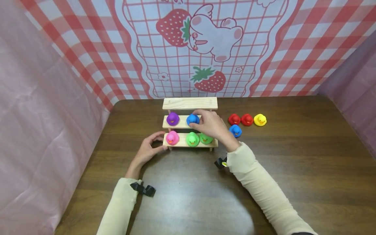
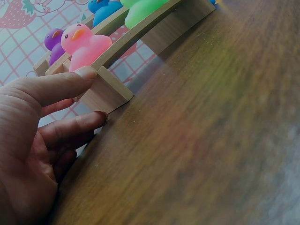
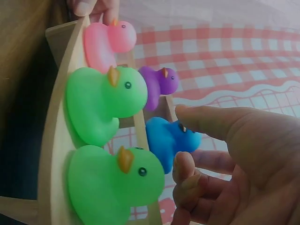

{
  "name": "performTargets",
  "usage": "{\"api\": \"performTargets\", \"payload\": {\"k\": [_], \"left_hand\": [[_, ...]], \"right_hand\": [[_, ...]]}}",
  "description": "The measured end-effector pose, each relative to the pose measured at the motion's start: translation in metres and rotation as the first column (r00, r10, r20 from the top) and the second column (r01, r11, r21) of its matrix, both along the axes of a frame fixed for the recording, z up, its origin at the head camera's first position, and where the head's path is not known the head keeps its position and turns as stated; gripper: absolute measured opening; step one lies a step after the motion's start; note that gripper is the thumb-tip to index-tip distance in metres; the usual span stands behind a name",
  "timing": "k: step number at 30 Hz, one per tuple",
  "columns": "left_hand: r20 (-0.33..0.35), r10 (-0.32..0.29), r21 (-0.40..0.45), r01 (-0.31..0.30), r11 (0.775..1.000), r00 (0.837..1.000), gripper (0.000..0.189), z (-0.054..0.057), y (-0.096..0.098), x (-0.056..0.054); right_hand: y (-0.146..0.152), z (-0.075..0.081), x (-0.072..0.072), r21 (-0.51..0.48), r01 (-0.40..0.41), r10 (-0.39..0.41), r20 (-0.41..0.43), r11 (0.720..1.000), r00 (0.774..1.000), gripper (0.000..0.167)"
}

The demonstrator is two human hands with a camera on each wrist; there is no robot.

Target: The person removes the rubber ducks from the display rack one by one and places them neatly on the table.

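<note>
While the counter (image 1: 176,199) carries everything, the rack (image 1: 189,103) stands near its back edge, three tiers high. The hands are apart: the left hand (image 1: 148,150) grips the rack's left end at the lowest tier, and the right hand (image 1: 211,123) curls thumb and fingers round a blue duck (image 1: 192,120) on the middle tier, beside the purple duck (image 1: 172,119). Below sit a pink duck (image 1: 172,138) and two green ducks (image 1: 192,139); two red ducks (image 1: 247,119), a yellow duck (image 1: 260,120) and a second blue duck (image 1: 235,131) stand to the right. The likeliest mishap, I judge, is the right hand knocking a green duck off its narrow tier, being so close. Too hard a squeeze could pop the blue duck loose; a left-hand tug might jolt the rack.
</note>
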State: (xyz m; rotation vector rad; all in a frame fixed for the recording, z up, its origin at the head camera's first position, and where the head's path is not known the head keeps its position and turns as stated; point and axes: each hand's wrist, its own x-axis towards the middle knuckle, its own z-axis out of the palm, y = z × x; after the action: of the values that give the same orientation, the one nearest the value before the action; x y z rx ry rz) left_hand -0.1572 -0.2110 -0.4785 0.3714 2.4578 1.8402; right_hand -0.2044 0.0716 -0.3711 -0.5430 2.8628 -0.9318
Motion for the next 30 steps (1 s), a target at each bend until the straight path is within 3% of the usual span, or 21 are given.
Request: {"api": "performTargets", "payload": {"k": [16, 30], "left_hand": [[-0.012, 0.003, -0.023, -0.003, 1.000, 1.000, 0.060, 0.001, 0.000, 0.001], [-0.010, -0.001, -0.014, 0.001, 1.000, 1.000, 0.060, 0.000, 0.000, 0.001]], "right_hand": [[-0.002, 0.003, 0.004, 0.012, 0.019, -0.019, -0.020, 1.000, 1.000, 0.045], [0.021, 0.016, 0.012, -0.054, 0.003, -0.006, -0.056, 0.999, 0.998, 0.034]]}}
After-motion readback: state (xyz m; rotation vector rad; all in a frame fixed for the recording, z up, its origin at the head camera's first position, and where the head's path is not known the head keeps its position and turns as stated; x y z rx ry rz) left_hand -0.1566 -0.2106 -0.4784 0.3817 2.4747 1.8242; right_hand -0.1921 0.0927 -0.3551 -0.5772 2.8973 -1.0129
